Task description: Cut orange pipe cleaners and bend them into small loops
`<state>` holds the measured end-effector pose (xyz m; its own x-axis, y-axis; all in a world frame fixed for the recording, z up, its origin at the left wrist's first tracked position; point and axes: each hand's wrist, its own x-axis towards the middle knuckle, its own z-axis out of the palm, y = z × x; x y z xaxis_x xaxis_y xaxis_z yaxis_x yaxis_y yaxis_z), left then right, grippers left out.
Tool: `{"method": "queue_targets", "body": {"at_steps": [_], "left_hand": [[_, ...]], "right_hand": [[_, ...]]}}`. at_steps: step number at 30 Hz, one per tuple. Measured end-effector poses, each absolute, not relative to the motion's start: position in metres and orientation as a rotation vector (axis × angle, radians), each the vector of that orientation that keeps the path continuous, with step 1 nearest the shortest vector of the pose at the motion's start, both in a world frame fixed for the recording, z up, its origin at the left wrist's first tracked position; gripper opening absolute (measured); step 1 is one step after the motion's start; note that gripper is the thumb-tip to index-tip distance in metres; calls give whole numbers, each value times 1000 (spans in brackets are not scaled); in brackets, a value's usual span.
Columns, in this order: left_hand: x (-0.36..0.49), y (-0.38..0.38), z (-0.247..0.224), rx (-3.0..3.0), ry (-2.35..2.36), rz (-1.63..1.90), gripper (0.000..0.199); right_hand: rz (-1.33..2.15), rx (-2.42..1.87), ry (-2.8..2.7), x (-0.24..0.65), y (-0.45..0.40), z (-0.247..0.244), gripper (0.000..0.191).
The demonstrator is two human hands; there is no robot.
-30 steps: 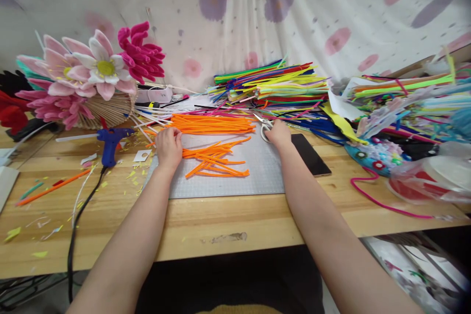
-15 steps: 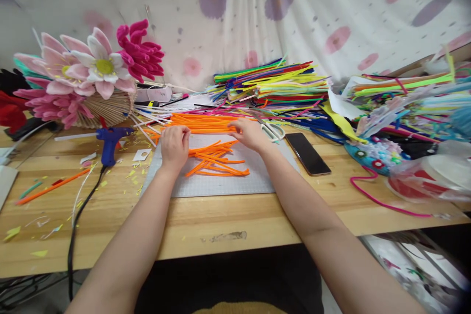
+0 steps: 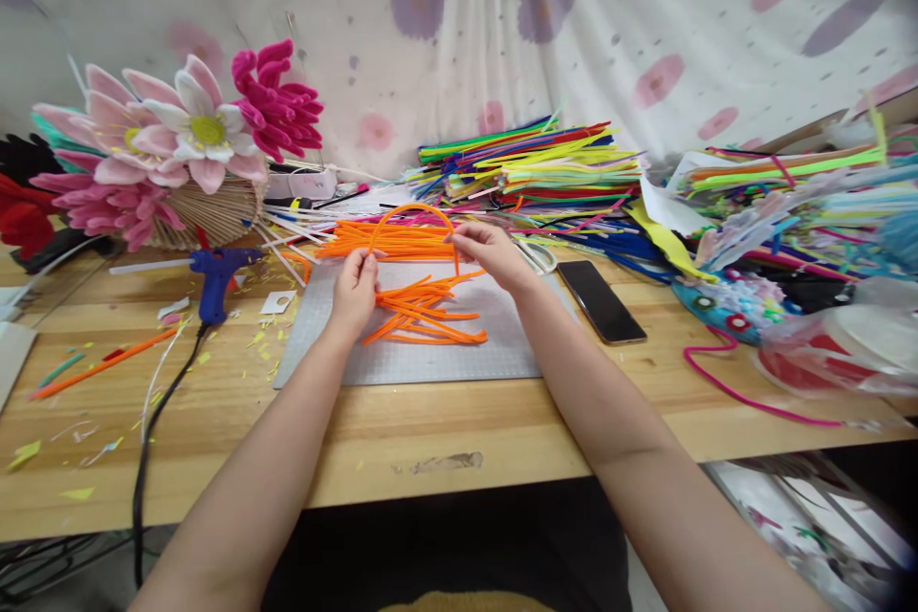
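One orange pipe cleaner (image 3: 412,207) arches upward between my hands. My left hand (image 3: 357,287) pinches it at the left, and my right hand (image 3: 494,253) grips it near the other end, with a short tip hanging below the fingers. Behind the hands lies a thick bundle of long orange pipe cleaners (image 3: 402,242). Closer to me, a loose crossed pile of orange pipe cleaners (image 3: 430,311) rests on the grey cutting mat (image 3: 416,365). White-handled scissors (image 3: 539,255) lie just beyond my right hand, partly hidden by it.
A blue glue gun (image 3: 215,282) with a black cord stands left of the mat, among paper scraps. Fuzzy flowers (image 3: 207,129) are at the back left. A black phone (image 3: 601,301) lies to the right. Stacked coloured pipe cleaners (image 3: 531,163) line the back.
One orange pipe cleaner has come up off the bundle and is now bent into an arch between both hands. My left hand has shifted slightly right and nearer to me.
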<state>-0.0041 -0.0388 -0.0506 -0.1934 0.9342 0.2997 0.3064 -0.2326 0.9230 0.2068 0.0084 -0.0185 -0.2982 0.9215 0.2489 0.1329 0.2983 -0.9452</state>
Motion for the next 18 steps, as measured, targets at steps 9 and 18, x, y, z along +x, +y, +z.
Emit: {"method": "queue_targets", "body": {"at_steps": [9,18], "left_hand": [[15,-43,-53,1015,970,1330,14],[22,-47,-49,850,982,1146,13]], "right_hand": [[1388,-799,-1703,162,-10,-40,27],[1222,-842,-1641,155,-6,-47,22]]}}
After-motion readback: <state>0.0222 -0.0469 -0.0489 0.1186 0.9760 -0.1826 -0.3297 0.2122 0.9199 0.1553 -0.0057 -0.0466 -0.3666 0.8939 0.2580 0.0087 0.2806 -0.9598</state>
